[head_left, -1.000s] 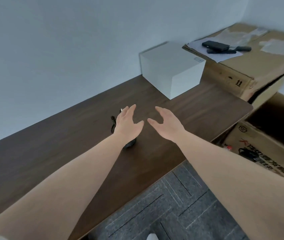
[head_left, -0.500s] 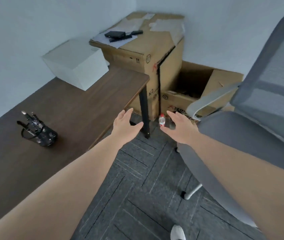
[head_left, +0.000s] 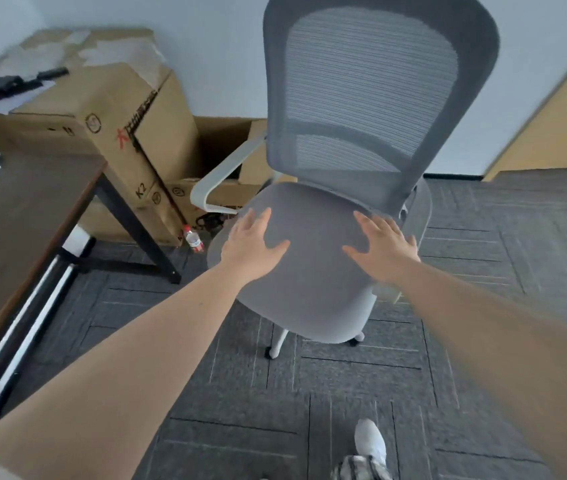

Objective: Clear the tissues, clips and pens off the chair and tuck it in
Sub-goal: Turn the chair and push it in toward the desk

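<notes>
The chair, half a second ago at the right edge of view, now faces the person squarely, its seat bare. The left hand and right hand hover over it, grip spread open, holding nothing. The surface lies left, open carpet right.

I have one view only, worn on the head, looking forward and steeply down. Beyond the fingers the chair sits close; left of them the tabletop edge, floor beneath.
</notes>
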The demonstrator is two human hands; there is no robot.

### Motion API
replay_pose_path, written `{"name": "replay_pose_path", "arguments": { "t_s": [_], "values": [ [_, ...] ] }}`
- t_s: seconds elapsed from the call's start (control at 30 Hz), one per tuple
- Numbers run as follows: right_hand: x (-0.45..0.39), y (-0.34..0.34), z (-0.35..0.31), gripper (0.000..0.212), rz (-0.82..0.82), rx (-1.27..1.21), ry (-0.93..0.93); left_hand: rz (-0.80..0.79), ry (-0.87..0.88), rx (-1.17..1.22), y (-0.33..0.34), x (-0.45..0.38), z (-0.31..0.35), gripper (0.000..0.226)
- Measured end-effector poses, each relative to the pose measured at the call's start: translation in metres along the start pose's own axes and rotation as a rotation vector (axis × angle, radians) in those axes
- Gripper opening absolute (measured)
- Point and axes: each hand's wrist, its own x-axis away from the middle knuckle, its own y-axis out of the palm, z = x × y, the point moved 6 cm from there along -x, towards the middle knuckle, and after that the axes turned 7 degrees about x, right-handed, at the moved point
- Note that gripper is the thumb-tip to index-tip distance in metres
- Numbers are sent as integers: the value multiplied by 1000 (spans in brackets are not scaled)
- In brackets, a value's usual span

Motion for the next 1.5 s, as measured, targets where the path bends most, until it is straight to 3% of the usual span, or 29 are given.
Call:
{"name": "replay_pose_path", "arguments": {
  "t_s": [0.17,0.43,0.57,0.93,1.07,1.5],
  "values": [
    [-14,2,82,74,-6,-78,25,-81,76,-140,66,-6,83,77],
    [-76,19,187,70,-68,-69,-43,-171,-8,-203,180,-30,159,80],
    [-104,26,215,78,-123,-60,-66,-254,-96,-92,221,-38,169,88],
    [-139,45,196,85,-204,-157,-156,-312,-90,-188,260,-43,158,81],
    [-141,57,192,84,-203,-142,-156,-265,-66,-214,264,-43,154,75],
    [-87,74,166,87,-212,-104,-120,-320,16,-265,242,-19,108,74]
  ]
}}
